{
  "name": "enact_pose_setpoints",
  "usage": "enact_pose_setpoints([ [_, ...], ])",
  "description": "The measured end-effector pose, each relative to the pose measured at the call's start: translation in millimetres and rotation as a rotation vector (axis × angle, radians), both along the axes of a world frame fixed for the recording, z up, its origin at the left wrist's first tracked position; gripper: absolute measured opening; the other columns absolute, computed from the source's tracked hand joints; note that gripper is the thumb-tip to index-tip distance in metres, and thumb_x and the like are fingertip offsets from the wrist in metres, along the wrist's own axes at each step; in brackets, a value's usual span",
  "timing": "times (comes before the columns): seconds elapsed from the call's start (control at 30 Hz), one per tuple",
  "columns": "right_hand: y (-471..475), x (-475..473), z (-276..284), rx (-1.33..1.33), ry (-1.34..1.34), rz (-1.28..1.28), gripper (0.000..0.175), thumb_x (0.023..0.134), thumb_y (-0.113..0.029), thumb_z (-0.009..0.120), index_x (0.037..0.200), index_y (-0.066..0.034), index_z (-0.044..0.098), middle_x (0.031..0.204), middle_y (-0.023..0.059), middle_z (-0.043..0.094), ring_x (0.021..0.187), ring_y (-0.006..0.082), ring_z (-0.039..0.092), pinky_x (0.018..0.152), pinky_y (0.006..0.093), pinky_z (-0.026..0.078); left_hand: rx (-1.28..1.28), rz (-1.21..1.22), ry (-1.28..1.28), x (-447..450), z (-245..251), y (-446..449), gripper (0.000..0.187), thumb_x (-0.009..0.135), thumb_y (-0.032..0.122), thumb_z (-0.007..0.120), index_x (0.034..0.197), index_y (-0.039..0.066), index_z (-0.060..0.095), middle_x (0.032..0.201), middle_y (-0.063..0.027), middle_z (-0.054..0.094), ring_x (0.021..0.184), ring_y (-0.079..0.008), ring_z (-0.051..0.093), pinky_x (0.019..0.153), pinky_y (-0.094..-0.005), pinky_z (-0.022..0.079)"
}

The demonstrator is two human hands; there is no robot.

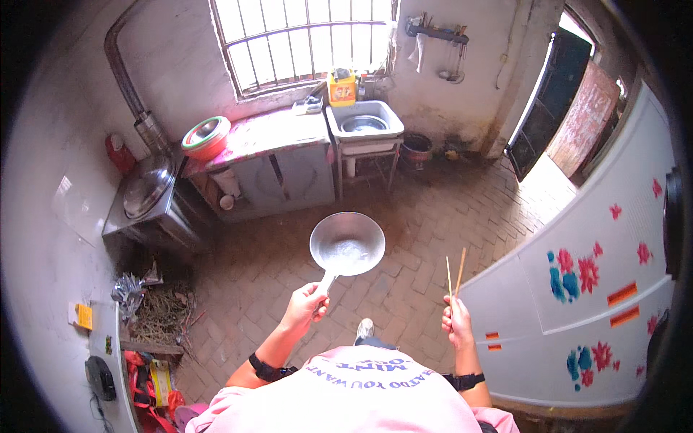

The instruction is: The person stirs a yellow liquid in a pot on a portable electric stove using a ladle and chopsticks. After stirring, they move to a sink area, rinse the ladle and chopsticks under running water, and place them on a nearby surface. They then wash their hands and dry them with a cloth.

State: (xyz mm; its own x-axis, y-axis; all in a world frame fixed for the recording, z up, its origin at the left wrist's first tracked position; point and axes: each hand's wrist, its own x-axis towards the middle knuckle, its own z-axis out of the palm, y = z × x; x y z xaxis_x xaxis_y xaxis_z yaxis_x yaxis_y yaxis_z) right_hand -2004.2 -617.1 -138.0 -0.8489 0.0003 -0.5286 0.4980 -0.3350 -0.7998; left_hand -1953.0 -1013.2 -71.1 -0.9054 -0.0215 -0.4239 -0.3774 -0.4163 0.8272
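Observation:
My left hand point(307, 307) grips the handle of a shiny metal ladle-like pan point(347, 243), held out over the brick floor with its bowl facing up. Nothing distinct shows inside the bowl; its bottom reflects light. In my right hand point(458, 322) is a pair of chopsticks point(455, 275), pointing up and slightly spread at the tips. The two hands are well apart, in front of my pink shirt. My right forearm is close to the edge of a white cabinet point(520, 303) with printed flowers.
A metal stove point(142, 200) with a flue pipe stands at left. Stacked basins point(206, 138) sit on a low counter point(270, 135). A sink point(391, 128) on a stand holds a metal basin. Dry brushwood point(162, 314) lies lower left. A doorway point(552, 151) opens at right.

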Motion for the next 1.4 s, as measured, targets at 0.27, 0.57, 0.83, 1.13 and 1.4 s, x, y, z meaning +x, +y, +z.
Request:
enact_pose_setpoints([
  [0.27, -70.5, -272.4, 49.0, 0.095, 0.083, 0.25, 0.013, 0.097, -0.023, 0.054, 0.101, -0.0102, 0.054, 0.066, -0.0055, 0.043, 0.046, 0.0026, 0.036, 0.039, 0.0196, 0.03, 0.035, 0.085, -0.009, -231.1, 12.6, -25.2, 0.011, 0.091, 0.009, 0.058, 0.101, 0.005, 0.057, 0.073, -0.0009, 0.058, 0.051, -0.0047, 0.051, 0.04, -0.0176, 0.035],
  [0.57, -136.3, -522.9, 7.5, 0.074, -0.019, 0.33, 0.017, 0.1, -0.025, 0.048, 0.106, -0.0102, 0.054, 0.067, -0.0042, 0.047, 0.046, 0.0021, 0.035, 0.039, 0.0182, 0.027, -0.029, 0.018, -0.048, -493.2, -13.8, -94.3, 0.013, 0.09, 0.011, 0.058, 0.101, 0.005, 0.057, 0.071, 0.0003, 0.056, 0.051, -0.0047, 0.05, 0.041, -0.0179, 0.034],
  [0.83, -191.3, -747.7, -10.5, 0.19, -0.063, 0.378, 0.021, 0.101, -0.024, 0.043, 0.109, -0.0079, 0.054, 0.069, -0.0025, 0.049, 0.047, 0.0024, 0.036, 0.038, 0.0177, 0.027, -0.089, -0.007, -0.08, -713.8, -14.1, -138.6, 0.021, 0.09, 0.011, 0.058, 0.11, 0.003, 0.056, 0.071, -0.0005, 0.056, 0.05, -0.0049, 0.049, 0.039, -0.0177, 0.033],
  [1.13, -291.9, -1047.0, -136.2, 0.404, -0.129, 0.535, 0.019, 0.097, -0.018, 0.042, 0.1, -0.0051, 0.056, 0.067, 0.0039, 0.053, 0.046, 0.0099, 0.042, 0.036, 0.0256, 0.03, -0.208, 0.105, -0.215, -873.9, -43.1, -170.9, 0.028, 0.091, 0.008, 0.056, 0.118, 0.0, 0.053, 0.07, -0.001, 0.056, 0.047, -0.0053, 0.048, 0.037, -0.0187, 0.032],
  [1.4, -343.7, -1184.0, -290.3, 0.799, -0.167, 0.821, 0.023, 0.089, -0.013, 0.045, 0.105, -0.0036, 0.059, 0.071, 0.0096, 0.059, 0.05, 0.0175, 0.052, 0.039, 0.0333, 0.037, -0.139, 0.21, -0.39, -975.7, -76.3, -172.1, 0.033, 0.09, 0.008, 0.057, 0.121, -0.001, 0.05, 0.07, -0.0025, 0.057, 0.048, -0.0063, 0.049, 0.037, -0.0193, 0.033],
])
